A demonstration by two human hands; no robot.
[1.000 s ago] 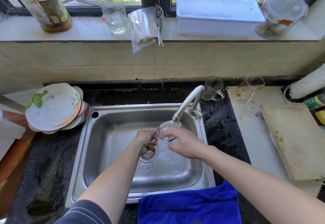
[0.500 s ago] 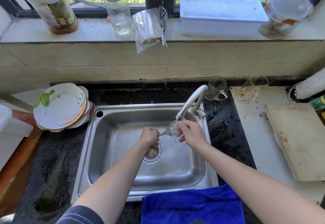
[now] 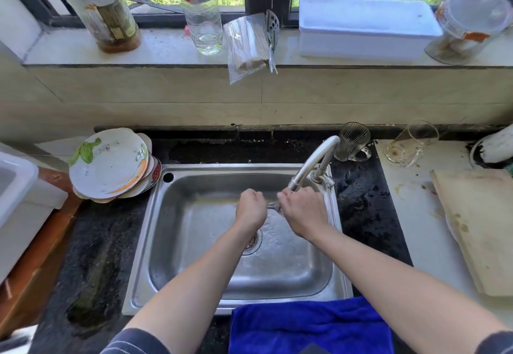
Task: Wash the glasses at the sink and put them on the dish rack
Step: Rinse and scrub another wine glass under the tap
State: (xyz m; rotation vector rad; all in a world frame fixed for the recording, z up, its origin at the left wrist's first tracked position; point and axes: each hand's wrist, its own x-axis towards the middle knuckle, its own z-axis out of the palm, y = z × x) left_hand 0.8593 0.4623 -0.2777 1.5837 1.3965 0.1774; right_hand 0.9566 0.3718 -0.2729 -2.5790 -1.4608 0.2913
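Glass [image 3: 273,206], what little shows of it, sits over the sink [image 3: 194,242] under the tap [image 3: 313,163], between your fists: left hand [image 3: 251,209] and right hand [image 3: 301,210] both curl closed, apparently gripping it from either side.

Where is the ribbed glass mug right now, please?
In the head view, the ribbed glass mug stands on the dark counter behind the sink's right corner, just right of the faucet and left of the tipped glass pitcher.
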